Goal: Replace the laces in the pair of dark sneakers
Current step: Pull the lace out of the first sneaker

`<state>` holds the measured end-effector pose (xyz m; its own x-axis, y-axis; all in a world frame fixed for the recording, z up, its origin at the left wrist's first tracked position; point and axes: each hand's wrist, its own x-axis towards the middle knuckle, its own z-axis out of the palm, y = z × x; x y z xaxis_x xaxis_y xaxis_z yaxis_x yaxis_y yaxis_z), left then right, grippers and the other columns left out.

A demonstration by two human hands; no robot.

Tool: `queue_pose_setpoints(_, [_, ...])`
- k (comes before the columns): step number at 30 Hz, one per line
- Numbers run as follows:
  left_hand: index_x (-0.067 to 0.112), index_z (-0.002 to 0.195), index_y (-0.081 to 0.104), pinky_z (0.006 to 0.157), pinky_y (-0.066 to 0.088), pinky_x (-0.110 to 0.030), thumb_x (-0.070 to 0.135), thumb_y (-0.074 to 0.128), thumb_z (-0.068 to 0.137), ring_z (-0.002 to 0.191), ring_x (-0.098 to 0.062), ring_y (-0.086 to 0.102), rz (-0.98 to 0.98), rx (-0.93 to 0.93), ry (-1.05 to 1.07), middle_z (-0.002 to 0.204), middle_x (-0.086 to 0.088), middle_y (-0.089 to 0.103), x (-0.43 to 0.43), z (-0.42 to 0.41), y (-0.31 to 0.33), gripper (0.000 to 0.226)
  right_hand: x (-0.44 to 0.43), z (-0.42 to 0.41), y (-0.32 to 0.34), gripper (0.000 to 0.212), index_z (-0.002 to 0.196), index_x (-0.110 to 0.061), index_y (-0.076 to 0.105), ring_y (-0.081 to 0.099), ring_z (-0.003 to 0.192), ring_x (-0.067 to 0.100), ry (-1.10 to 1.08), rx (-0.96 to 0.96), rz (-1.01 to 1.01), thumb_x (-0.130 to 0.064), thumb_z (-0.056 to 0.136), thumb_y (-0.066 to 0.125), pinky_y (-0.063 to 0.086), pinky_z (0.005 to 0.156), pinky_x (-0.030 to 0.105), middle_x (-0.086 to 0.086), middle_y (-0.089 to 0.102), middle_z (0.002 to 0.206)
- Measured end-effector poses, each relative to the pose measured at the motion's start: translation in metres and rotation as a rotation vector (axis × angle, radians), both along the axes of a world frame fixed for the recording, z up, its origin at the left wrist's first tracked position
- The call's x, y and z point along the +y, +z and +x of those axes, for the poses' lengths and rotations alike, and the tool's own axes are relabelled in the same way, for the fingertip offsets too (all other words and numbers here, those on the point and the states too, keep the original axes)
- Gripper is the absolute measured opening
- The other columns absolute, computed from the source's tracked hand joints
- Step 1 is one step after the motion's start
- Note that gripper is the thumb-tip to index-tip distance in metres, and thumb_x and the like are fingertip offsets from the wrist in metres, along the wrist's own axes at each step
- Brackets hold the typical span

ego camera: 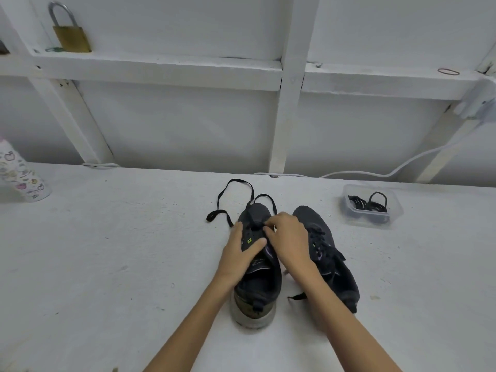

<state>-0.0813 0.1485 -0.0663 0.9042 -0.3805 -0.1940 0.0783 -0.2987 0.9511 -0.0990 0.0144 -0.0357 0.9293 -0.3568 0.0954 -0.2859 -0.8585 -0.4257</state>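
Two dark sneakers stand side by side on the white table, toes pointing away from me. My left hand grips the left sneaker at its side near the eyelets, thumb across the tongue. My right hand pinches the black lace at the left sneaker's front eyelets. Loose loops of that lace trail over the table beyond the toe. The right sneaker is laced, and one lace end lies on the table between the shoes.
A clear plastic box holding black coiled laces sits to the right behind the shoes. A patterned bottle stands at the far left. A white cable runs along the wall. A brass padlock rests on the shelf above.
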Motion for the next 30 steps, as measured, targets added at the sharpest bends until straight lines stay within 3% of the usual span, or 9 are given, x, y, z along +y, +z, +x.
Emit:
queue_pose_setpoints(2, [0.030, 0.151, 0.026, 0.116, 0.031, -0.043, 0.067, 0.058, 0.071, 0.142, -0.013, 0.032, 0.057, -0.011, -0.039, 0.155, 0.006, 0.032, -0.001, 0.003, -0.004, 0.093, 0.004, 0.004, 0.003, 0.021, 0.096, -0.010, 0.069, 0.060, 0.087, 0.025, 0.032, 0.021, -0.102, -0.017, 0.095, 0.049, 0.050, 0.071, 0.035, 0.004, 0.064, 0.100])
queue_pose_setpoints(4, [0.027, 0.153, 0.021, 0.118, 0.026, -0.044, 0.058, 0.058, 0.078, 0.146, -0.015, 0.024, 0.085, -0.021, -0.073, 0.159, 0.006, 0.023, -0.002, 0.003, 0.000, 0.089, 0.006, 0.010, 0.004, 0.016, 0.092, -0.005, 0.061, 0.058, 0.079, 0.028, 0.057, 0.046, -0.128, -0.011, 0.093, 0.045, 0.046, 0.065, 0.036, 0.006, 0.062, 0.092])
queue_pose_setpoints(7, [0.022, 0.155, 0.010, 0.122, 0.012, -0.037, 0.040, 0.057, 0.093, 0.149, -0.013, 0.007, 0.126, -0.032, -0.093, 0.162, 0.006, 0.008, -0.003, 0.000, 0.006, 0.080, 0.007, 0.020, 0.007, 0.004, 0.085, -0.007, 0.042, 0.043, 0.063, 0.030, 0.048, 0.076, -0.149, -0.005, 0.089, 0.044, 0.025, 0.050, 0.034, 0.007, 0.047, 0.072])
queue_pose_setpoints(10, [0.018, 0.155, 0.004, 0.120, 0.007, -0.029, 0.034, 0.054, 0.097, 0.149, -0.010, 0.001, 0.157, -0.046, -0.101, 0.163, 0.004, 0.000, -0.005, 0.001, 0.001, 0.079, 0.011, 0.028, 0.009, 0.019, 0.082, -0.010, 0.036, 0.018, 0.043, 0.018, 0.014, -0.065, -0.191, 0.003, 0.083, 0.050, 0.009, 0.044, 0.030, 0.000, 0.024, 0.051])
queue_pose_setpoints(13, [0.018, 0.155, 0.004, 0.119, 0.008, -0.028, 0.035, 0.054, 0.096, 0.149, -0.010, 0.004, 0.171, -0.057, -0.110, 0.163, 0.004, 0.001, -0.003, 0.002, 0.002, 0.079, 0.005, 0.032, 0.007, 0.005, 0.094, -0.007, 0.045, 0.034, 0.051, 0.024, 0.067, 0.035, -0.149, -0.007, 0.095, 0.040, 0.023, 0.048, 0.033, 0.011, 0.053, 0.068])
queue_pose_setpoints(16, [0.017, 0.155, 0.006, 0.118, 0.006, -0.026, 0.035, 0.056, 0.096, 0.149, -0.009, 0.002, 0.178, -0.064, -0.122, 0.163, 0.004, 0.001, -0.002, 0.002, 0.002, 0.080, -0.017, 0.034, 0.020, 0.021, 0.099, -0.004, 0.063, 0.061, 0.083, 0.031, 0.095, 0.175, 0.058, -0.022, 0.094, 0.055, 0.045, 0.067, 0.034, 0.012, 0.067, 0.095])
queue_pose_setpoints(19, [0.017, 0.155, 0.005, 0.118, 0.005, -0.027, 0.036, 0.055, 0.096, 0.149, -0.008, -0.002, 0.183, -0.066, -0.126, 0.163, 0.004, -0.001, -0.003, 0.000, 0.003, 0.080, -0.028, 0.032, 0.029, 0.021, 0.089, -0.002, 0.072, 0.066, 0.081, 0.027, 0.122, 0.279, 0.147, -0.023, 0.084, 0.071, 0.045, 0.064, 0.028, 0.010, 0.070, 0.082])
queue_pose_setpoints(24, [0.016, 0.155, 0.003, 0.117, 0.004, -0.025, 0.038, 0.054, 0.096, 0.149, -0.008, -0.003, 0.229, -0.079, -0.144, 0.163, 0.004, -0.003, -0.003, 0.001, 0.002, 0.081, -0.028, 0.032, 0.028, 0.008, 0.076, -0.013, 0.069, 0.068, 0.073, 0.021, 0.154, 0.265, 0.086, -0.015, 0.082, 0.063, 0.053, 0.068, 0.031, 0.003, 0.070, 0.069])
queue_pose_setpoints(30, [0.017, 0.155, 0.003, 0.119, 0.004, -0.028, 0.037, 0.053, 0.096, 0.149, -0.007, -0.003, 0.238, -0.067, -0.157, 0.163, 0.005, -0.005, -0.003, 0.000, 0.002, 0.080, -0.055, 0.043, 0.038, 0.012, 0.082, -0.001, 0.063, 0.072, 0.070, 0.029, 0.119, 0.214, 0.648, -0.010, 0.090, 0.061, 0.051, 0.050, 0.024, 0.016, 0.069, 0.081])
